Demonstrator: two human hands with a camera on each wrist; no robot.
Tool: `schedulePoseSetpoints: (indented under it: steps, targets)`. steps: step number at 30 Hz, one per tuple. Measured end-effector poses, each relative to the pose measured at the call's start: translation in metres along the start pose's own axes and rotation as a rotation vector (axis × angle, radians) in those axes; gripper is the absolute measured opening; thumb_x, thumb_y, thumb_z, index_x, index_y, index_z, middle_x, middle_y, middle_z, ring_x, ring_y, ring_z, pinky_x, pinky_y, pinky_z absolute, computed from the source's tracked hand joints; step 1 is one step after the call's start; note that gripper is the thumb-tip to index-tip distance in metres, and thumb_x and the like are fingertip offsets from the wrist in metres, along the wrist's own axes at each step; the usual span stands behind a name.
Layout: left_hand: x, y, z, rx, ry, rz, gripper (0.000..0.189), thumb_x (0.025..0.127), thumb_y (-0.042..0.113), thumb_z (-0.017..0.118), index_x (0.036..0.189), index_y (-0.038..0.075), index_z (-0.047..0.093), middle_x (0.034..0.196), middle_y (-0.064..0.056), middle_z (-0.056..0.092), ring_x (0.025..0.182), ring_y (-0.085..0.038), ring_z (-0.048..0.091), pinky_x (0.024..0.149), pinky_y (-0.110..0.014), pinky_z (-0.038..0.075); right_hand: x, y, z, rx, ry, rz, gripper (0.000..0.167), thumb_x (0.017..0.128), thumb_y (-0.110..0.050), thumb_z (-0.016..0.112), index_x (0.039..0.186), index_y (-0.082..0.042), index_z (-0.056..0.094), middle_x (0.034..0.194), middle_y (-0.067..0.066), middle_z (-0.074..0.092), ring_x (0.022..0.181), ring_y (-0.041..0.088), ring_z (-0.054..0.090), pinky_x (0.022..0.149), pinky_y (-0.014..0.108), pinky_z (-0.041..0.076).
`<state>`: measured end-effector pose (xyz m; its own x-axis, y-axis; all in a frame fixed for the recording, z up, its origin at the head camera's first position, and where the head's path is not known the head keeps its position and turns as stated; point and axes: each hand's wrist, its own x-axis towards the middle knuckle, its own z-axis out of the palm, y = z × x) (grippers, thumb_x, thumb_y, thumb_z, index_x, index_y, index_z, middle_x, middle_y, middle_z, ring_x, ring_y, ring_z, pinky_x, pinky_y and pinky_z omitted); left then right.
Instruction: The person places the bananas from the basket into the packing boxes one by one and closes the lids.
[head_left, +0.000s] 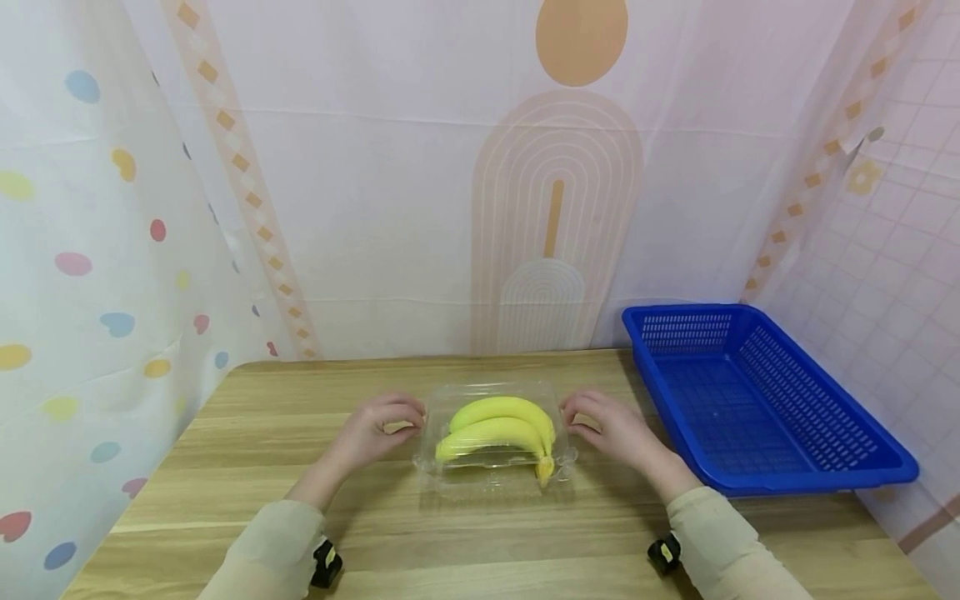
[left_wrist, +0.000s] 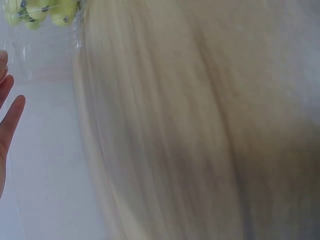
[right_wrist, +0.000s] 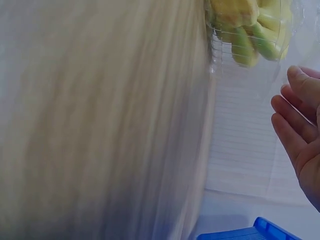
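A clear plastic clamshell box (head_left: 491, 485) sits on the table in the head view. Inside it lies a bunch of yellow bananas (head_left: 498, 412), stem end toward the front right. My left hand (head_left: 382, 425) is at the box's left side, thumb and fingers loosely bent, fingertips close to the wall. On the opposite side my right hand (head_left: 611, 427) is posed much the same way. The right wrist view shows the right fingers (right_wrist: 295, 127) fairly straight beside the box, near the greenish banana ends (right_wrist: 245, 47). Only part of the left fingers (left_wrist: 12, 117) shows in the left wrist view.
A blue plastic basket (head_left: 750, 482) with slotted walls stands on the right of the wooden table (head_left: 480, 550), beyond my right hand. Printed curtains (head_left: 375, 208) hang behind the table and along both sides.
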<state>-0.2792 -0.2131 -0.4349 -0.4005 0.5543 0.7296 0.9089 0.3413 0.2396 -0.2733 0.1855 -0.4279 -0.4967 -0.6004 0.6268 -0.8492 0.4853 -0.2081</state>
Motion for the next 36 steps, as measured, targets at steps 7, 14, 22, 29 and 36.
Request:
schedulePoseSetpoints:
  steps: [7, 14, 22, 29, 36]
  targets:
    - [-0.0032, 0.0022, -0.0011, 0.015, -0.037, 0.002, 0.037, 0.063, -0.019, 0.082, 0.085, 0.009, 0.073, 0.098, -0.009, 0.070, 0.092, -0.030, 0.067, 0.091, -0.011, 0.047, -0.0007, -0.0014, -0.0018, -0.007, -0.046, -0.022, 0.032, 0.073, 0.007, 0.083, 0.086, -0.013, 0.062, 0.105, 0.007, 0.068, 0.101, 0.024, 0.064, 0.084, 0.038, 0.057]
    - [-0.0032, 0.0028, -0.0016, 0.035, -0.040, 0.026, 0.035, 0.062, -0.017, 0.083, 0.083, 0.009, 0.073, 0.096, -0.008, 0.070, 0.091, -0.030, 0.067, 0.090, -0.013, 0.049, -0.0014, -0.0022, -0.0013, -0.036, -0.088, -0.026, 0.032, 0.073, 0.007, 0.083, 0.085, -0.014, 0.062, 0.106, 0.007, 0.067, 0.101, 0.024, 0.065, 0.082, 0.036, 0.058]
    - [-0.0028, 0.0058, -0.0027, 0.024, -0.061, 0.000, 0.034, 0.062, -0.018, 0.083, 0.083, 0.007, 0.073, 0.096, -0.010, 0.070, 0.092, -0.031, 0.067, 0.091, -0.010, 0.047, -0.0019, -0.0021, -0.0033, -0.054, -0.094, -0.046, 0.030, 0.074, 0.005, 0.083, 0.087, -0.014, 0.064, 0.107, 0.005, 0.067, 0.102, 0.023, 0.065, 0.085, 0.035, 0.057]
    - [-0.0011, 0.0069, -0.0046, 0.028, -0.071, 0.017, 0.034, 0.062, -0.019, 0.083, 0.082, 0.007, 0.073, 0.095, -0.010, 0.070, 0.092, -0.031, 0.067, 0.091, -0.013, 0.048, -0.0025, -0.0005, -0.0044, -0.062, -0.101, -0.061, 0.028, 0.075, 0.005, 0.082, 0.088, -0.013, 0.066, 0.107, 0.005, 0.067, 0.101, 0.023, 0.065, 0.086, 0.034, 0.057]
    - [-0.0008, 0.0080, -0.0066, 0.048, -0.092, 0.019, 0.034, 0.061, -0.019, 0.083, 0.082, 0.007, 0.073, 0.095, -0.010, 0.070, 0.091, -0.030, 0.067, 0.086, -0.018, 0.053, -0.0035, -0.0022, -0.0056, -0.089, -0.102, -0.059, 0.027, 0.075, 0.004, 0.082, 0.089, -0.014, 0.067, 0.107, 0.006, 0.068, 0.102, 0.024, 0.065, 0.087, 0.036, 0.057]
